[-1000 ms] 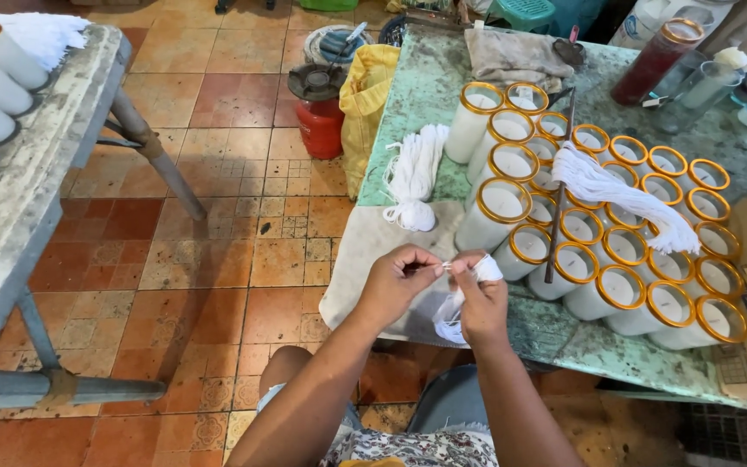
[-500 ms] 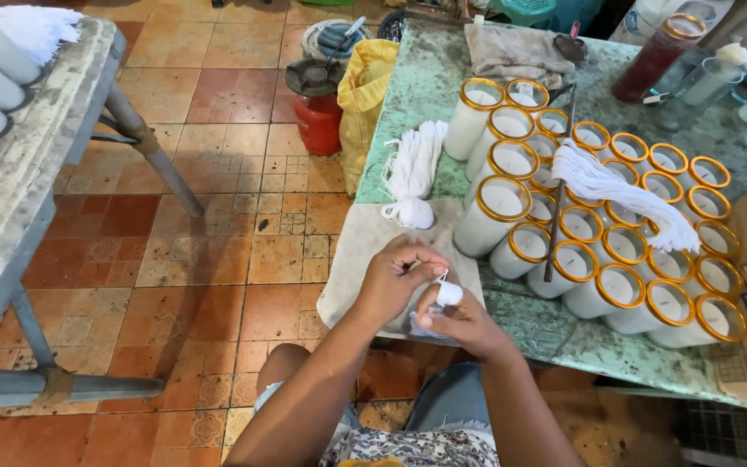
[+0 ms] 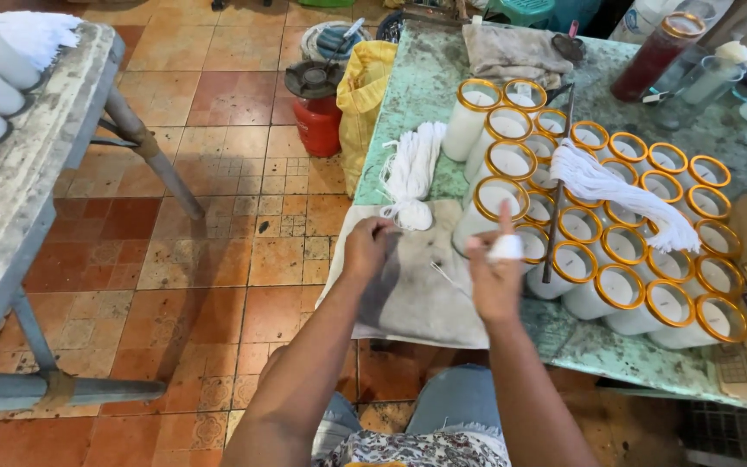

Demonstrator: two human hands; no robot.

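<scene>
My left hand (image 3: 367,248) hovers over a grey cloth (image 3: 417,298) at the table's near edge, its fingertips pinched together on the end of a thin white string (image 3: 445,275). My right hand (image 3: 494,281) is just to its right with the index finger pointing up. A small coil of the white string is wound round that hand's fingers. The right hand is close to the nearest gold-rimmed glass jars of white wax (image 3: 581,259).
Several wax-filled jars (image 3: 650,303) crowd the green table (image 3: 443,69), with a white wick bundle (image 3: 616,190) and a dark rod (image 3: 559,199) across them. A white skein (image 3: 412,169) lies by the cloth. A red canister (image 3: 317,117), a yellow bag (image 3: 365,86) and a left bench (image 3: 19,190) stand nearby.
My hands have drawn apart over the cloth. The loose white string that hung between them is now a tight coil on my right fingers, and the index finger has lifted.
</scene>
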